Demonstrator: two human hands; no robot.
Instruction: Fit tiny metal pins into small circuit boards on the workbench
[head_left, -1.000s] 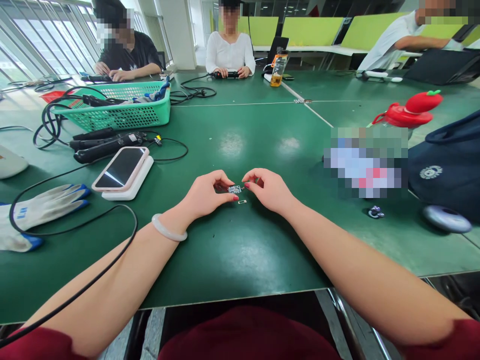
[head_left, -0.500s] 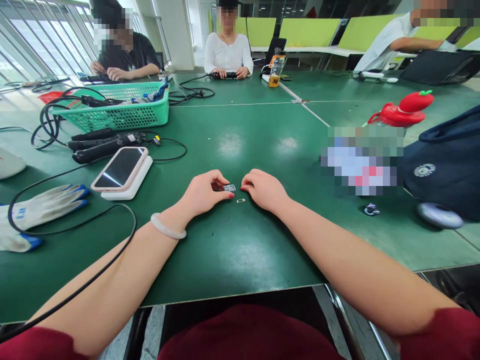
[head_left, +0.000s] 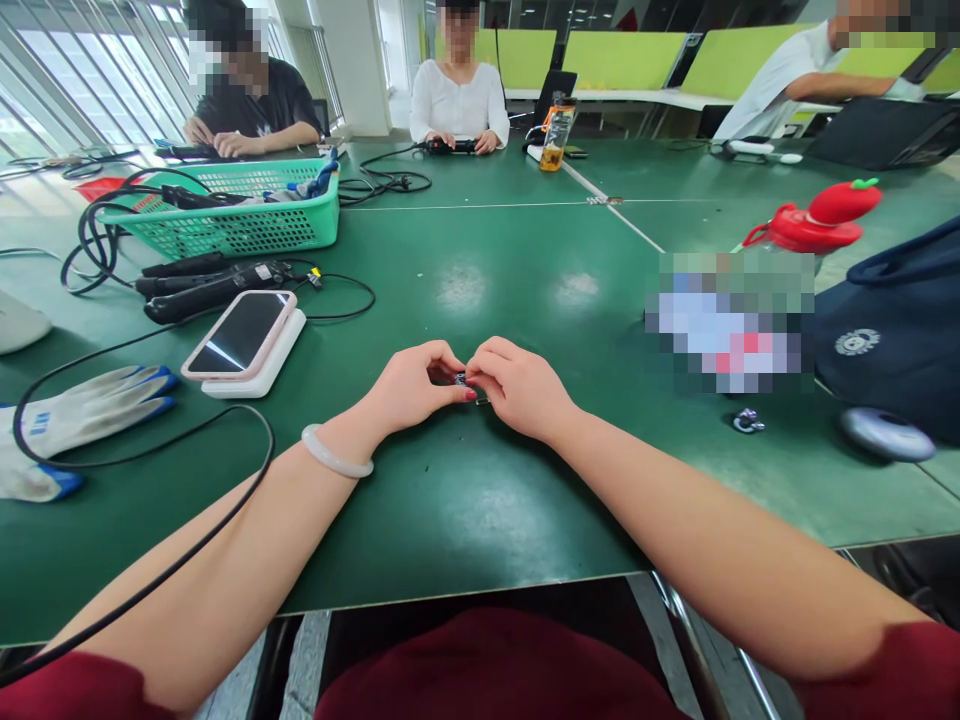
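The small patterned plate [head_left: 460,380] is between my two hands, near the middle of the green table [head_left: 487,530]. My left hand [head_left: 421,388] holds it in a narrow pinch, with the thumb below and the curled fingers above. My right hand [head_left: 520,388] meets it from the other side, its fingertips close together at the edge of the plate; the fingers cover this place, so I cannot tell if they grip the plate or only touch it. Just under the right fingers, a small pale-rimmed piece [head_left: 482,402] lies on the table, partly hidden from me.

A white bracelet [head_left: 337,455] is around my left wrist, and a black cable [head_left: 240,410] runs across the forearm. To the left I see a phone [head_left: 241,335] resting on a white block [head_left: 283,362], a glove [head_left: 97,410] with blue fingertips, and behind the phone a green basket [head_left: 247,232]. To the right are a small shiny object [head_left: 748,421], a rounded mouse-like thing [head_left: 887,435] and a dark blue bag [head_left: 900,320]. Farther away, a person in black [head_left: 259,110] and a person in white [head_left: 459,100] sit at the table.
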